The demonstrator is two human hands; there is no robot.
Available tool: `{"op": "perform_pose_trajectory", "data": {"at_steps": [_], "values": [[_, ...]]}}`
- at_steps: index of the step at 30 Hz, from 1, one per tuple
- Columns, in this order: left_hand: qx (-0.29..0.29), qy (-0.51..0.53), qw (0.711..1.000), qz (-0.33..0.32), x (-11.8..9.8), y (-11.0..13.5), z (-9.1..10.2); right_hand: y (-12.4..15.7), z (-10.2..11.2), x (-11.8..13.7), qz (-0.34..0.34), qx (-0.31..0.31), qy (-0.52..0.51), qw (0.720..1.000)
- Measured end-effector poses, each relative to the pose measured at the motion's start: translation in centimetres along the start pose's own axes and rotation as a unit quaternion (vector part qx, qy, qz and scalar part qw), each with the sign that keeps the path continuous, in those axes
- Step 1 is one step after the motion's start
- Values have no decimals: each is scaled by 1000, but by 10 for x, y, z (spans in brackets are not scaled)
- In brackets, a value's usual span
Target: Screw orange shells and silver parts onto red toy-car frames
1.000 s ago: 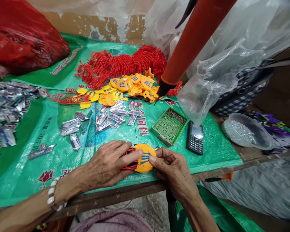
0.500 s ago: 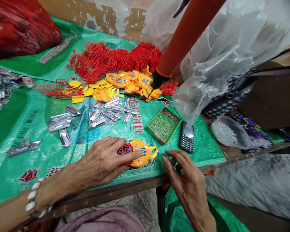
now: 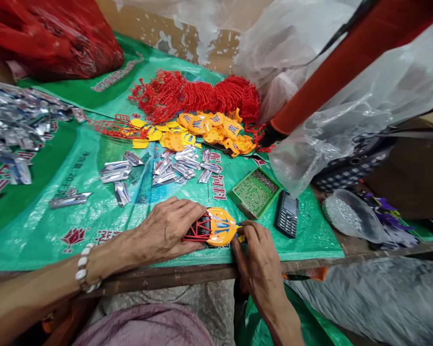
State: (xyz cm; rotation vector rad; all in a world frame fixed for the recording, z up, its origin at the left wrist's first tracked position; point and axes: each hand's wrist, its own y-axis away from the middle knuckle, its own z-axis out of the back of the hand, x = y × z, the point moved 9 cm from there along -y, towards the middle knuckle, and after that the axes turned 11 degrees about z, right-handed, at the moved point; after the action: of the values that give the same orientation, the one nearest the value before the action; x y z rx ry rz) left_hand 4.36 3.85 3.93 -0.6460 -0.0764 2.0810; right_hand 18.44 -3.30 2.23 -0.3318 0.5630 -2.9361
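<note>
My left hand lies palm down on a yellow and red plastic toy piece near the table's front edge, its fingers pressing the red frame part. My right hand has its fingers pinched at the yellow piece's right end, by a small yellow tab. A white bead bracelet is on my left wrist.
Behind lie silver foil pieces, a heap of yellow shells and red frames. A green tray of tiny screws, a black phone and a clear bowl sit to the right. An orange pole slants overhead.
My right hand let go of the yellow piece, drew back to the table edge, then returned and pinched its right end. My left hand stayed on the piece.
</note>
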Motion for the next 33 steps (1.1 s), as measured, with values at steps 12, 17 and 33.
{"op": "perform_pose_trajectory", "data": {"at_steps": [12,17,33], "values": [[35,97,994,35,13,7,0,-3,7,-7,85,64,-17,994],[-60,166,984,16,19,13,6,-3,9,-9,131,115,-112,978],[-65,329,938,90,32,9,-5,-47,66,51,198,-3,-67,978]]}}
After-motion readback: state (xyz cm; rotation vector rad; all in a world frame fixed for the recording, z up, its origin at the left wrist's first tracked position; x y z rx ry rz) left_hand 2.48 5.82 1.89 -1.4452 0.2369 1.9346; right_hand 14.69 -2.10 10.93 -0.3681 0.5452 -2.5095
